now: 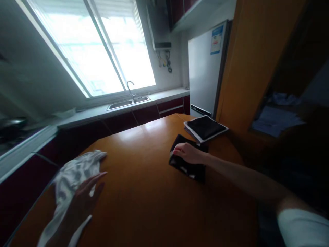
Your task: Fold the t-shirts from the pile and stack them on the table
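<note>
My left hand [86, 192] lies flat, fingers spread, on a crumpled white cloth [70, 175] at the near left of the orange wooden table [144, 192]. My right hand [189, 153] reaches across the table and rests with curled fingers on a black flat case [187, 168] lying on the tabletop. Just beyond that hand sits a dark tablet with a white border [205, 128], on top of another flat item near the table's far right corner.
A kitchen counter with a steel sink and tap [128, 101] runs under a bright window [95, 44]. A white refrigerator [205, 68] stands behind the table. A wooden cabinet wall [252, 61] rises on the right, with papers [275, 120] on a dim shelf.
</note>
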Action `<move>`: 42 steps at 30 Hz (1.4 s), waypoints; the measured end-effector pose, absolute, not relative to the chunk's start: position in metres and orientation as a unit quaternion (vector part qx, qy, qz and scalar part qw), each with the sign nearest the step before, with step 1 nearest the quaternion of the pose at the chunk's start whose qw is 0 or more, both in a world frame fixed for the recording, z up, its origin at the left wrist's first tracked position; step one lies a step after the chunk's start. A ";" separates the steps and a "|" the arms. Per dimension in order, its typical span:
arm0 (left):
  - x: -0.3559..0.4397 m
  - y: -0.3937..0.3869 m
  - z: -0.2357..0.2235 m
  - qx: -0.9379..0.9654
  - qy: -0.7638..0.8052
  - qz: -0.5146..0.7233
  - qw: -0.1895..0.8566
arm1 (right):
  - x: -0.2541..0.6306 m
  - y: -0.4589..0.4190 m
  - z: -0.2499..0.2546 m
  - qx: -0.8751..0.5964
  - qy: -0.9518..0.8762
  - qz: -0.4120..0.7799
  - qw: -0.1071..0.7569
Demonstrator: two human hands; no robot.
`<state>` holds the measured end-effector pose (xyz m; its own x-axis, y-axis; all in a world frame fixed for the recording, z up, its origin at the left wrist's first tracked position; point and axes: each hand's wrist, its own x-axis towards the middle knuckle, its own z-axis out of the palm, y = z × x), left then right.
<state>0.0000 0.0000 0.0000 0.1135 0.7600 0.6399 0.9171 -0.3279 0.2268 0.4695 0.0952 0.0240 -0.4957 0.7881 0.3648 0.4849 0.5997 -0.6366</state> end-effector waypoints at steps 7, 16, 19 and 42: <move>0.162 -0.026 0.001 -0.828 -0.481 -0.277 -0.080 | 0.463 0.117 -0.024 -0.421 -0.741 0.323 0.413; 0.258 -0.055 -0.021 -0.878 -0.442 -0.081 -0.166 | 0.492 0.123 -0.058 -0.442 -0.743 0.335 0.374; 0.242 -0.045 -0.016 -0.880 -0.432 -0.065 -0.186 | 0.487 0.107 -0.049 -0.396 -0.810 0.319 0.293; 0.091 0.055 0.039 -0.551 -0.698 -0.303 -0.343 | 0.449 0.043 -0.046 -0.229 -0.849 0.435 0.192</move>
<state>0.0911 0.0553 0.0388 -0.1578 0.9769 -0.1439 0.5611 0.2086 0.8011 0.4488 0.0429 -0.0457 -0.8214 0.5561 0.1270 0.2220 0.5168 -0.8269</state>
